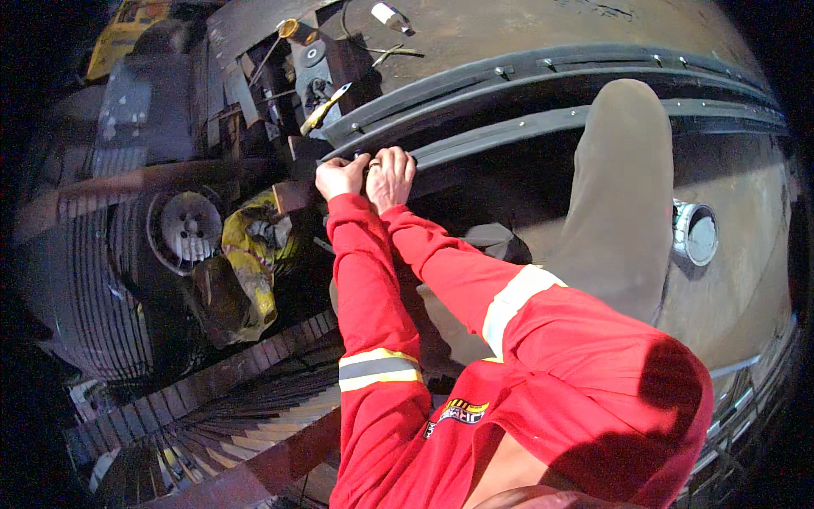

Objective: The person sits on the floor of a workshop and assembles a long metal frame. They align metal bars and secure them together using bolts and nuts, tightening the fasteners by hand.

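Two long dark strips lie side by side, curving off to the right: an upper strip (441, 95) with several bright bolts along it and a lower strip (517, 131). At their near left end my hands work close together. My left hand (337, 178) is closed, thumb and fingertips pinched on something small at the end of the upper strip that I cannot make out. Right beside it, my right hand (391, 176) has its fingers bent down by the end of the lower strip. Its fingertips, and whatever they grip, are hidden. A yellow-handled brush (326, 110) lies just beyond my hands.
A round tin (697, 233) stands to the right, past my bent knee (627, 161). Dirty machine parts (314, 64) and a small bottle (391, 17) sit at the back. On the left are a wheel hub (186, 227) and a crumpled yellow bag (254, 263).
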`<state>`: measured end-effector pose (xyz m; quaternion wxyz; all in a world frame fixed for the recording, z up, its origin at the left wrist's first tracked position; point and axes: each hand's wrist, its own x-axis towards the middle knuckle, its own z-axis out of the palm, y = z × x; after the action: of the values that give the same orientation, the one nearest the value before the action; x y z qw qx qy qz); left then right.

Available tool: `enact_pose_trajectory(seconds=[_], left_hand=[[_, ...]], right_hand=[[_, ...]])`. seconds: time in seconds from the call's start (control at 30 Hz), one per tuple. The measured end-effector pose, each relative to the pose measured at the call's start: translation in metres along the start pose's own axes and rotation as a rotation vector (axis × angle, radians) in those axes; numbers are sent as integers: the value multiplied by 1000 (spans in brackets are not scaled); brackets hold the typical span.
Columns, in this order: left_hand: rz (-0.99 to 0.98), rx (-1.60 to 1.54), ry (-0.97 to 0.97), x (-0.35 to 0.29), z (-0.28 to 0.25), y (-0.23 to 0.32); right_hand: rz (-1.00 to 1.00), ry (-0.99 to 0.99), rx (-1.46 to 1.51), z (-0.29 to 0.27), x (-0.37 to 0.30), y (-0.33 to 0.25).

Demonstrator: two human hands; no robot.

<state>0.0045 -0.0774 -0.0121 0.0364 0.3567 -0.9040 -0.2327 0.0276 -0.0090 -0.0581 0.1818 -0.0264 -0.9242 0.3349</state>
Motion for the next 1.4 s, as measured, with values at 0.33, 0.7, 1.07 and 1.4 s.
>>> enact_pose_trajectory(seconds=[0.33, 0.7, 1.07, 1.4], left_hand=[[30, -170, -511, 8, -25, -8], [17, 97, 31, -13, -1, 30], [88, -242, -410, 14, -13, -18], [96, 7, -45, -8, -7, 11]], right_hand=[[-86, -48, 74, -6, -13, 2], [-94, -33, -25, 8, -7, 13], [-54, -61, 46, -15, -4, 1], [-154, 59, -89, 14, -15, 15]])
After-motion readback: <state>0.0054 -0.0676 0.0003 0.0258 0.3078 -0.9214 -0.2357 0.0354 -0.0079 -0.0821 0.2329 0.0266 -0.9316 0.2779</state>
